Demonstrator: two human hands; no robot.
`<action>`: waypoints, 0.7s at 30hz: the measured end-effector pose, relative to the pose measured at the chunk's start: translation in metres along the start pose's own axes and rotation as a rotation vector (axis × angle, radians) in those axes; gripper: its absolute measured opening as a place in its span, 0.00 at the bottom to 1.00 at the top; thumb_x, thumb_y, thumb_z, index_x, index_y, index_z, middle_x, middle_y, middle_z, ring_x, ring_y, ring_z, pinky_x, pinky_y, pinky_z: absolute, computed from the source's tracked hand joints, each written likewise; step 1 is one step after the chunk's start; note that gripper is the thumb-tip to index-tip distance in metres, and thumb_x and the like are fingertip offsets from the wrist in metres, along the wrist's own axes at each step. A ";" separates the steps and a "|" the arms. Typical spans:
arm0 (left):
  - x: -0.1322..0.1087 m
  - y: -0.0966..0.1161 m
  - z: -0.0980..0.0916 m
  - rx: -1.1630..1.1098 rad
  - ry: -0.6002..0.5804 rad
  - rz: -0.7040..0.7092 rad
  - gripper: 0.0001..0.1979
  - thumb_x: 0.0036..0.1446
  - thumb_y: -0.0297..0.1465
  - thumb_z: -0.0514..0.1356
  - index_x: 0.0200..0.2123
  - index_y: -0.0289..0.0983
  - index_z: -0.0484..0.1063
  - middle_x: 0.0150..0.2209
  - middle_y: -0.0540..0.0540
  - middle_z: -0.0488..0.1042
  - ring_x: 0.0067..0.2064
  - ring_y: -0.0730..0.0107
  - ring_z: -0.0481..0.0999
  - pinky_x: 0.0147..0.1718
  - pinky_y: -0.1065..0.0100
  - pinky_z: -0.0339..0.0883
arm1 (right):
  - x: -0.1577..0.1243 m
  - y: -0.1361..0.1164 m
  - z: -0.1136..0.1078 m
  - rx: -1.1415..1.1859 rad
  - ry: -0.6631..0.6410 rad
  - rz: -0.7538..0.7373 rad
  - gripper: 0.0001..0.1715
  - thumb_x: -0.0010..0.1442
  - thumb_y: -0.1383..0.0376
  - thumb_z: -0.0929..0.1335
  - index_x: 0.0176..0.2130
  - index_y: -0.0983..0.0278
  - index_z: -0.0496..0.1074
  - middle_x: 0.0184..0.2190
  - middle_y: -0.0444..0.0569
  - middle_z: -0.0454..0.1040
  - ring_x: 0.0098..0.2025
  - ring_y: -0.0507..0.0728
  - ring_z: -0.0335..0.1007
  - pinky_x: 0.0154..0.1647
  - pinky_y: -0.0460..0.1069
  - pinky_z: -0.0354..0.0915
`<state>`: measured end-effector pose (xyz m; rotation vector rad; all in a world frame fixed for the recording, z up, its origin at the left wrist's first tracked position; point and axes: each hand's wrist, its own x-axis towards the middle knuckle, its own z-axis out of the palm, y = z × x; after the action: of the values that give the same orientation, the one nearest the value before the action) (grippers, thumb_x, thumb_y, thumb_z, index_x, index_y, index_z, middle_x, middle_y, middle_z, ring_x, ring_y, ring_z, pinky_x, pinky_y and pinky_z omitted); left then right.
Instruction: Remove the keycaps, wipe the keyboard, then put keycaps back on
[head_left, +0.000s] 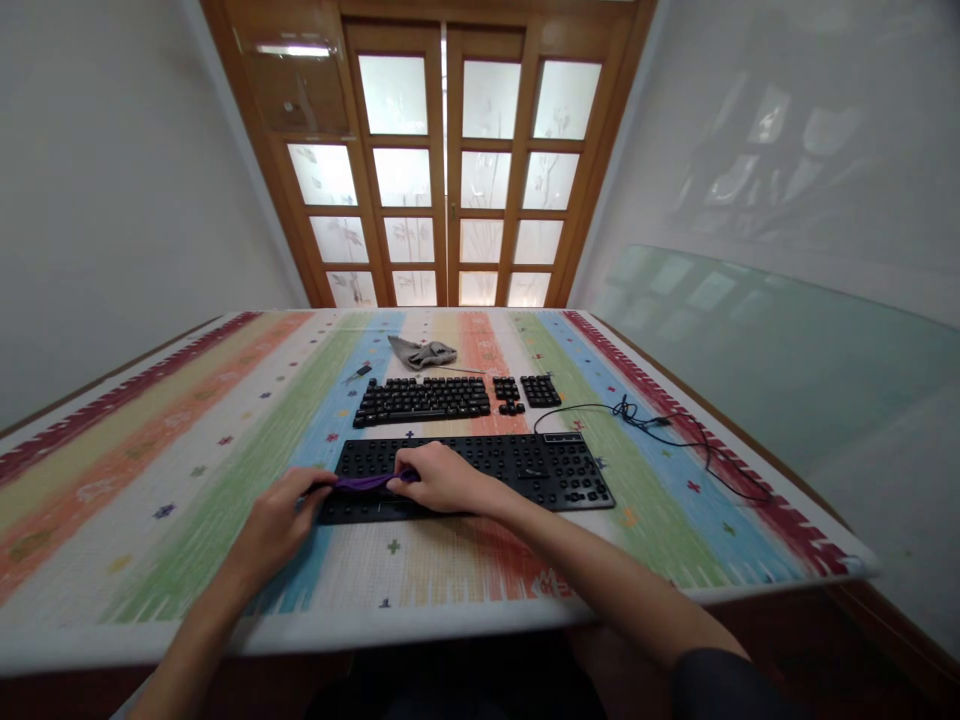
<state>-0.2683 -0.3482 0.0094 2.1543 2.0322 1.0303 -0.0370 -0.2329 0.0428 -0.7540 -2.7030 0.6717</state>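
Note:
A black keyboard base (pixel 570 487) with its keycaps off lies flat near the table's front. Stretched over its left part is a purple cloth (pixel 365 483), pinched at both ends. My left hand (pixel 289 510) is closed on the cloth's left end, by the base's left edge. My right hand (pixel 439 477) grips the other end above the middle of the base and hides some of the key switches. Behind the base, removed black keycaps (pixel 424 399) sit in keyboard order, with a number-pad group (pixel 540 391) to their right.
A grey cloth (pixel 422 352) lies crumpled behind the keycaps, beside a small dark object (pixel 364 370). The keyboard's black cable (pixel 637 415) trails off to the right. A striped tablecloth (pixel 187 480) covers the table; walls flank it and wooden glass-paned doors (pixel 444 150) stand beyond.

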 end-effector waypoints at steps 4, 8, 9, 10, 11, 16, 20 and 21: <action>-0.005 -0.004 0.002 0.037 0.031 0.012 0.14 0.62 0.39 0.52 0.37 0.42 0.76 0.36 0.45 0.78 0.40 0.57 0.78 0.44 0.58 0.72 | 0.010 -0.002 0.008 -0.063 -0.010 0.061 0.13 0.62 0.56 0.68 0.40 0.63 0.75 0.36 0.51 0.78 0.37 0.58 0.72 0.33 0.48 0.57; -0.006 -0.007 0.010 0.081 0.070 0.044 0.15 0.62 0.39 0.52 0.37 0.42 0.78 0.37 0.43 0.77 0.42 0.57 0.76 0.45 0.57 0.71 | 0.009 0.001 0.009 -0.113 -0.022 0.109 0.12 0.61 0.58 0.66 0.40 0.63 0.75 0.37 0.52 0.79 0.38 0.60 0.73 0.33 0.48 0.57; -0.006 -0.008 0.012 0.095 0.076 0.054 0.15 0.63 0.39 0.52 0.37 0.42 0.78 0.37 0.43 0.76 0.42 0.57 0.76 0.45 0.57 0.71 | 0.007 0.002 0.009 -0.118 -0.024 0.114 0.12 0.61 0.59 0.66 0.40 0.63 0.75 0.37 0.52 0.79 0.38 0.60 0.73 0.33 0.48 0.57; -0.006 -0.009 0.013 0.110 0.079 0.067 0.16 0.63 0.39 0.52 0.37 0.42 0.79 0.37 0.43 0.75 0.42 0.58 0.75 0.45 0.57 0.71 | 0.006 0.003 0.009 -0.123 -0.026 0.117 0.12 0.61 0.59 0.66 0.39 0.63 0.75 0.36 0.53 0.79 0.37 0.60 0.73 0.33 0.48 0.57; -0.005 -0.010 0.014 0.126 0.078 0.085 0.16 0.63 0.38 0.51 0.38 0.42 0.79 0.37 0.44 0.75 0.41 0.58 0.75 0.44 0.58 0.71 | 0.006 0.003 0.009 -0.128 -0.028 0.119 0.12 0.61 0.59 0.66 0.39 0.63 0.75 0.36 0.53 0.79 0.37 0.60 0.74 0.33 0.48 0.57; -0.006 -0.013 0.017 0.216 0.113 0.263 0.16 0.64 0.32 0.50 0.40 0.39 0.79 0.36 0.42 0.77 0.39 0.60 0.75 0.41 0.59 0.71 | 0.005 0.004 0.010 -0.157 -0.038 0.133 0.13 0.61 0.58 0.65 0.39 0.64 0.75 0.36 0.52 0.79 0.37 0.59 0.74 0.32 0.48 0.56; -0.010 -0.005 0.018 0.329 0.194 0.298 0.15 0.66 0.31 0.51 0.40 0.35 0.78 0.34 0.42 0.78 0.36 0.59 0.76 0.38 0.59 0.69 | 0.004 0.004 0.010 -0.146 -0.041 0.133 0.13 0.61 0.59 0.66 0.39 0.64 0.75 0.36 0.52 0.79 0.37 0.58 0.73 0.31 0.47 0.54; -0.011 -0.002 0.018 0.353 0.206 0.292 0.15 0.66 0.31 0.51 0.40 0.35 0.78 0.34 0.42 0.78 0.36 0.59 0.76 0.38 0.59 0.68 | 0.004 0.004 0.010 -0.140 -0.042 0.135 0.13 0.61 0.59 0.66 0.39 0.64 0.75 0.36 0.52 0.79 0.36 0.58 0.73 0.30 0.47 0.54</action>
<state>-0.2614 -0.3500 -0.0107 2.6921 2.1735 1.0211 -0.0423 -0.2311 0.0331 -0.9744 -2.7796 0.5362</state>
